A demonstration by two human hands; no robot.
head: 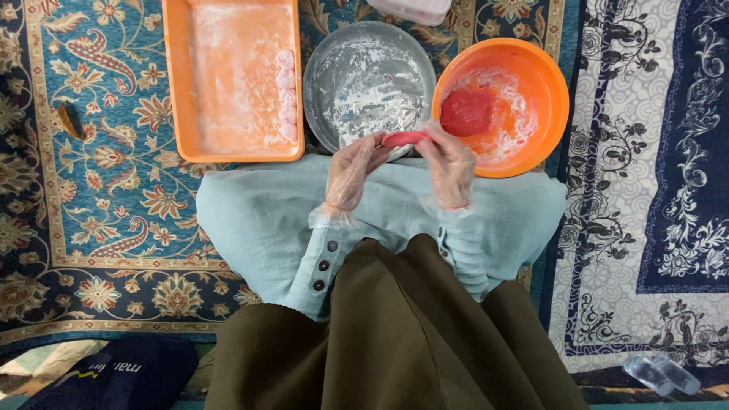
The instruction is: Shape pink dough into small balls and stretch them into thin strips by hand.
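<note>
Your left hand (355, 168) and right hand (448, 163), both in thin clear gloves, close their grip on a flat red dough piece (404, 138). You hold it just over the near rim of the floury grey pan (345, 61). Right of the pan sits an orange bowl (548, 83) with a red dough lump (465, 111). Left of the pan lies an orange tray (176, 91).

A floured orange tray (176, 83) and patterned blue carpet (99, 212) lie nearby.
</note>
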